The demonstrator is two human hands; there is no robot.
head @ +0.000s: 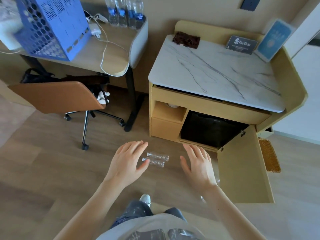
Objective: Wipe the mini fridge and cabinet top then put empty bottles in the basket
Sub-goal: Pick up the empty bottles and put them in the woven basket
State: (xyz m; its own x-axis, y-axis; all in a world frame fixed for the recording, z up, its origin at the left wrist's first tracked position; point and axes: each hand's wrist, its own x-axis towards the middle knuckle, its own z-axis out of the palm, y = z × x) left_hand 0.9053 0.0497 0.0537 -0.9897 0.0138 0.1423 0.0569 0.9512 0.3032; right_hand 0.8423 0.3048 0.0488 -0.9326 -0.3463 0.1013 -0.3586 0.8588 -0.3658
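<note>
Two clear empty bottles lie side by side on the wooden floor in front of the cabinet. My left hand hovers open just left of them, its thumb over the nearer bottle's cap. My right hand is open to their right, holding nothing. The black mini fridge sits in the cabinet's lower bay behind the open door. A dark brown cloth lies at the back left of the marble cabinet top. A woven basket stands on the floor, partly hidden behind the door.
A desk at the left holds a blue perforated crate, white cables and several full water bottles. A brown office chair stands in front of it. Two sign cards stand at the back of the cabinet top.
</note>
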